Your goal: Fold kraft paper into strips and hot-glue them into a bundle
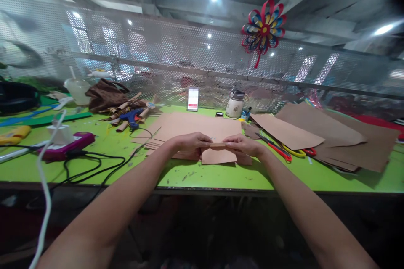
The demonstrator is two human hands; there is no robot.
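A small piece of brown kraft paper (pixel 218 156) lies between my hands, its far edge rolled or folded into a narrow strip. My left hand (pixel 196 139) pinches the left end of that strip, fingers closed. At the right end my right hand (pixel 241 143) grips it the same way. Beneath them spreads a stack of larger brown paper sheets (pixel 202 124) on the green table (pixel 217 183). Scissors with red handles (pixel 280 151) lie just right of my right hand, partly under other sheets.
Loose brown sheets (pixel 318 130) pile up at the right. To the left are a blue glue gun (pixel 131 118), rolled paper tubes (pixel 124 126), a purple power strip (pixel 67 145) and black cables (pixel 107 159). A phone (pixel 192 100) and a white bottle (pixel 235 104) stand at the back.
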